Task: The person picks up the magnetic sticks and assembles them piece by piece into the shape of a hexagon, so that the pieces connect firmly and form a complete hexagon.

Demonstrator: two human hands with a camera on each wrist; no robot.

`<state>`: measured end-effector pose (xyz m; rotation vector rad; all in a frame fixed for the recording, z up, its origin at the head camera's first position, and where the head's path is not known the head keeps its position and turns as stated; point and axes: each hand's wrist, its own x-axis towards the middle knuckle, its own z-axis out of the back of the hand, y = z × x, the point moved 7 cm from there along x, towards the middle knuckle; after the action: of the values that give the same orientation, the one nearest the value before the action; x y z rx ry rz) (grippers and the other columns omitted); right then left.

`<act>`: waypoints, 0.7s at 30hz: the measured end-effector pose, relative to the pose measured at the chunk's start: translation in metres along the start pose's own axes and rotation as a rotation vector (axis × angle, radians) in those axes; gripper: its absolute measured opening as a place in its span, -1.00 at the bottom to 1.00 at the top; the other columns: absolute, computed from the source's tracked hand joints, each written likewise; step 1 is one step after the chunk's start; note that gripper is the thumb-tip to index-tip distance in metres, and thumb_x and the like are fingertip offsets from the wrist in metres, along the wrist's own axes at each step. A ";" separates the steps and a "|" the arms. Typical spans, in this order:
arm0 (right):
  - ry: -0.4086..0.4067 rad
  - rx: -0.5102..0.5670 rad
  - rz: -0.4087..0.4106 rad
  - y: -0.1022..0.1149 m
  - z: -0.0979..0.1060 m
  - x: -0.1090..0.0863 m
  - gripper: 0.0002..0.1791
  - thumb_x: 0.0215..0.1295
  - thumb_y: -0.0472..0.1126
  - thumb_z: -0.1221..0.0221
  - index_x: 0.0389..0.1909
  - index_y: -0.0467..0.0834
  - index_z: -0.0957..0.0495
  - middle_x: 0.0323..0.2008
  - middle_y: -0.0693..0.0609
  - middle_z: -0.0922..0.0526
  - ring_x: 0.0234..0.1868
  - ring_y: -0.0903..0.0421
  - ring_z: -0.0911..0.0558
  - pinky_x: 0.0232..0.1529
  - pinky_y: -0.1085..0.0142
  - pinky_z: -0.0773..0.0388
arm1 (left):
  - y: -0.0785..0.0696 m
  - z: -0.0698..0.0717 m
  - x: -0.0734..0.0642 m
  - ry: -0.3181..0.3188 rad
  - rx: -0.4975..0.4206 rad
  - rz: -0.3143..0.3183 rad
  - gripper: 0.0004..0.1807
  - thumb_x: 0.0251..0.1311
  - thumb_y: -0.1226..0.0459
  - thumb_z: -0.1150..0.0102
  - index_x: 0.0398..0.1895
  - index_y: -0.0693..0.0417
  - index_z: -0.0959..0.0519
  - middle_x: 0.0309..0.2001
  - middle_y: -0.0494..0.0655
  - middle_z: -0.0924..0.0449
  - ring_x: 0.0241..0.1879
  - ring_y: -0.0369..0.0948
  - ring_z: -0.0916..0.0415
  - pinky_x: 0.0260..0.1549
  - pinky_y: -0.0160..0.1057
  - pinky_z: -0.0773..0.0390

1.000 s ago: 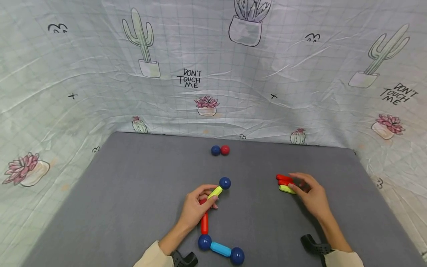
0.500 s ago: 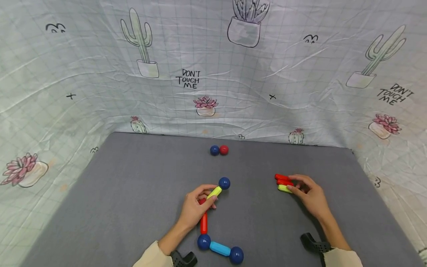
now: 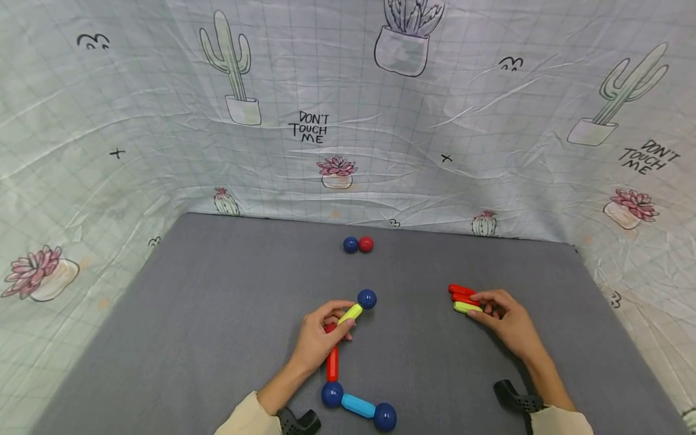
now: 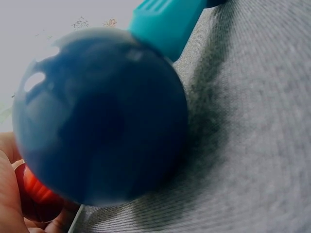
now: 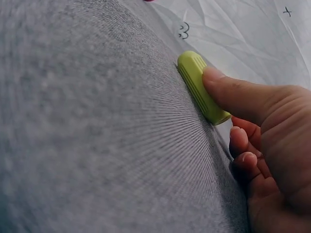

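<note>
My left hand (image 3: 318, 341) grips a chain of magnetic rods and balls at its bend, where a red ball (image 3: 330, 328) shows between the fingers. From there a yellow-green rod (image 3: 350, 313) points away to a blue ball (image 3: 367, 299). A red rod (image 3: 333, 364) runs back to another blue ball (image 3: 332, 394), large in the left wrist view. A light-blue rod (image 3: 358, 405) links it to a third blue ball (image 3: 385, 417). My right hand (image 3: 508, 317) pinches a loose yellow-green rod (image 5: 198, 87), thumb along its side. Beside it lie two red rods (image 3: 462, 290), partly behind the fingertips.
A loose blue ball (image 3: 350, 244) and red ball (image 3: 366, 244) sit side by side toward the back of the grey table (image 3: 244, 272). A cactus-print cloth (image 3: 380, 121) rises behind the table and along both sides.
My right index finger has come down from the red rods toward the yellow-green rod, closing on it with the thumb. The left hand and its chain stay put.
</note>
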<state>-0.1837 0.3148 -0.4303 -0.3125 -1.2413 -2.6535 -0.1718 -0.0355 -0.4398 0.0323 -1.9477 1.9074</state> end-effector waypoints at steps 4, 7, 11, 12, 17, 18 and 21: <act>0.001 -0.006 0.006 0.000 0.000 0.000 -0.72 0.07 -0.45 -0.34 -0.15 -0.29 -0.60 -0.40 -0.18 -0.42 -0.51 0.14 -0.34 -0.50 0.37 -0.28 | 0.000 0.000 0.000 0.005 0.006 -0.005 -0.70 0.19 0.52 -0.18 0.01 0.40 -0.51 -0.37 0.35 -0.55 -0.56 0.16 -0.53 -0.50 -0.08 -0.59; 0.004 -0.005 0.006 -0.003 -0.001 -0.001 -0.72 0.07 -0.45 -0.34 -0.16 -0.29 -0.60 -0.41 -0.17 -0.44 -0.51 0.15 -0.34 -0.50 0.37 -0.29 | -0.001 0.000 0.000 0.009 0.003 -0.009 -0.70 0.19 0.52 -0.18 0.01 0.40 -0.51 -0.37 0.35 -0.55 -0.56 0.17 -0.52 -0.50 -0.09 -0.59; 0.003 -0.014 0.007 -0.021 -0.005 -0.002 -0.72 0.05 -0.42 -0.36 -0.17 -0.22 -0.62 -0.41 -0.10 -0.45 -0.51 0.17 -0.34 -0.51 0.37 -0.28 | -0.002 0.000 0.000 0.010 0.005 -0.015 -0.70 0.19 0.52 -0.18 0.00 0.41 -0.51 -0.38 0.36 -0.55 -0.57 0.17 -0.52 -0.51 -0.09 -0.58; 0.004 -0.019 0.011 -0.025 -0.006 -0.002 -0.72 0.04 -0.41 -0.37 -0.18 -0.20 -0.63 -0.41 -0.08 -0.45 -0.51 0.17 -0.34 -0.52 0.37 -0.28 | -0.003 0.000 0.000 0.010 0.006 -0.016 -0.70 0.19 0.52 -0.18 0.00 0.41 -0.51 -0.38 0.36 -0.55 -0.57 0.17 -0.52 -0.52 -0.09 -0.58; 0.009 -0.048 0.043 -0.038 -0.009 -0.003 -0.71 0.01 -0.34 -0.41 -0.21 -0.08 -0.65 -0.41 0.02 -0.46 -0.49 0.22 -0.35 -0.50 0.39 -0.29 | -0.004 0.000 0.000 0.010 0.008 -0.019 -0.70 0.18 0.53 -0.18 0.00 0.42 -0.51 -0.38 0.36 -0.56 -0.57 0.18 -0.52 -0.53 -0.09 -0.57; 0.010 -0.045 0.048 -0.038 -0.009 -0.003 -0.71 0.01 -0.33 -0.42 -0.21 -0.07 -0.65 -0.41 0.04 -0.46 -0.48 0.22 -0.36 -0.50 0.40 -0.29 | -0.004 0.000 0.000 0.011 0.007 -0.021 -0.70 0.18 0.53 -0.18 0.00 0.42 -0.51 -0.38 0.36 -0.56 -0.57 0.18 -0.52 -0.53 -0.09 -0.57; 0.013 -0.038 0.063 -0.039 -0.010 -0.002 -0.69 -0.02 -0.32 -0.43 -0.21 -0.05 -0.66 -0.40 0.07 -0.47 -0.47 0.23 -0.37 -0.49 0.41 -0.30 | -0.005 0.000 -0.001 0.012 0.006 -0.023 -0.70 0.18 0.53 -0.18 0.00 0.42 -0.51 -0.38 0.36 -0.55 -0.57 0.18 -0.51 -0.53 -0.09 -0.57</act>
<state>-0.1927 0.3318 -0.4657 -0.3344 -1.1598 -2.6242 -0.1698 -0.0364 -0.4351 0.0447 -1.9262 1.8946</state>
